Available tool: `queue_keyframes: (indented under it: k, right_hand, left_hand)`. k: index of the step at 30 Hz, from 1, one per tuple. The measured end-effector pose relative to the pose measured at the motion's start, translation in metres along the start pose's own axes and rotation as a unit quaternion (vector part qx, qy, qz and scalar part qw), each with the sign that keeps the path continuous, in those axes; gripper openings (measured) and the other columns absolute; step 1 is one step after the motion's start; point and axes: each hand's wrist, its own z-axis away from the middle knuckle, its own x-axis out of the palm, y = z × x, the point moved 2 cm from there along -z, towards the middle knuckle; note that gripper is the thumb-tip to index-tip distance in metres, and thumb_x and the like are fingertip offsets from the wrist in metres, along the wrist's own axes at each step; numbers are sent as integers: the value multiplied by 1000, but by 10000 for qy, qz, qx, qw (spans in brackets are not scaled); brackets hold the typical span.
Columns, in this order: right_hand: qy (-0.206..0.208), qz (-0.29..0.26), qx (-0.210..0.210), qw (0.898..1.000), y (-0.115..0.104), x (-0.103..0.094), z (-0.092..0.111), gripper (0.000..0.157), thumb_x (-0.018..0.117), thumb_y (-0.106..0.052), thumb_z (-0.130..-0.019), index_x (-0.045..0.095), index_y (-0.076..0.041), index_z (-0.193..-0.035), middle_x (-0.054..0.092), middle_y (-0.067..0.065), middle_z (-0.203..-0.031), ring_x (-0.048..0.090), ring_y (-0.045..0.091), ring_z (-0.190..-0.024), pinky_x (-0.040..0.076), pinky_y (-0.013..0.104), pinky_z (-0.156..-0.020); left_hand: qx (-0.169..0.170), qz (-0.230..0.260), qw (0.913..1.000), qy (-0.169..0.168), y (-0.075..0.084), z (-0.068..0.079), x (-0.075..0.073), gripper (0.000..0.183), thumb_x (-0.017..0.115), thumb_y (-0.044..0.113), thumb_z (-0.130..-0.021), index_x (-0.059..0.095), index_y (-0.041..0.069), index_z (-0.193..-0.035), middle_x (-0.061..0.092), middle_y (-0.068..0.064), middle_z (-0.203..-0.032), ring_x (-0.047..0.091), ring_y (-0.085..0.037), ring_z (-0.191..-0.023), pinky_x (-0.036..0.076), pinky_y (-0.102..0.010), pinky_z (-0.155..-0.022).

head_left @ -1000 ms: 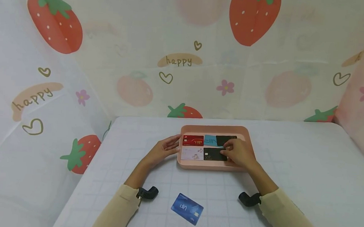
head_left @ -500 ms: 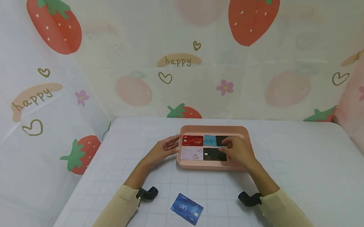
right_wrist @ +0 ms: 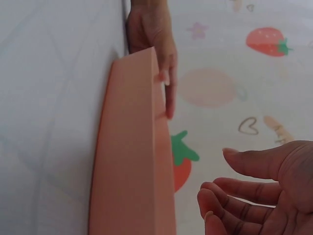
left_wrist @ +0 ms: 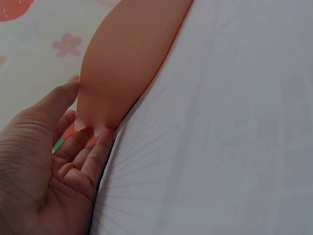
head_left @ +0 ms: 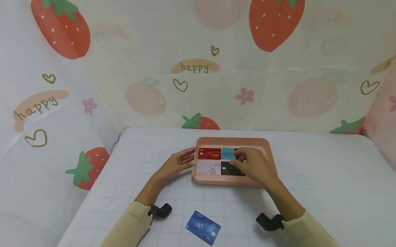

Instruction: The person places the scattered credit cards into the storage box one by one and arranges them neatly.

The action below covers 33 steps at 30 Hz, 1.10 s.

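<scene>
A pink tray lies on the white table with several cards in two rows. The cards include a red VIP card, a light blue card, a white card and a black VIP card. My right hand hovers over the tray's right half and hides the card at the back right. In the right wrist view my right hand is loosely curled and holds nothing. My left hand rests straight fingers against the tray's left edge. A dark blue card lies alone on the table between my forearms.
A strawberry-print cloth stands as a wall behind the table and along its left and right sides. The table's surface is a white gridded cloth.
My right hand has slid left across the tray and now covers more of the back black card and the light blue card's edge. The left hand and the loose blue card have not moved.
</scene>
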Motion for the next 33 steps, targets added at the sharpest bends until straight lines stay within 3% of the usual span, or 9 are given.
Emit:
queue_keyframes:
  k: [7,13,21,33]
  right_hand:
    - [65,270,-312,9991,-16,2,8,33,79,-23,-91,73,-5,-117,72,5,-89,62,20,-81,55,28,-63]
    - [-1,379,-482,9981,-28,10,15,32,80,-24,-89,74,-7,-116,67,1,-78,58,17,-69,52,27,-56]
    - [-148,349,-736,9966,-43,19,22,32,81,-25,-88,75,-7,-114,68,-2,-78,59,14,-69,55,24,-58]
    - [-502,549,-643,9952,-46,33,44,40,84,-32,-84,76,-12,-118,67,-6,-82,58,11,-68,54,23,-56]
  left_hand:
    - [36,57,10000,13,-1,0,-1,62,67,13,-100,40,12,-156,42,-7,-159,45,-24,-143,41,-33,-112]
    - [125,125,9998,-7,-1,-2,-2,63,66,11,-100,39,10,-156,41,-10,-159,44,-28,-143,41,-34,-112]
    - [66,-99,9999,40,-3,-1,-6,63,67,15,-100,40,12,-157,41,-7,-160,44,-25,-143,41,-36,-113]
    - [151,-164,9997,-98,-2,-2,-3,64,66,18,-101,38,12,-158,40,-6,-160,44,-25,-143,40,-40,-114]
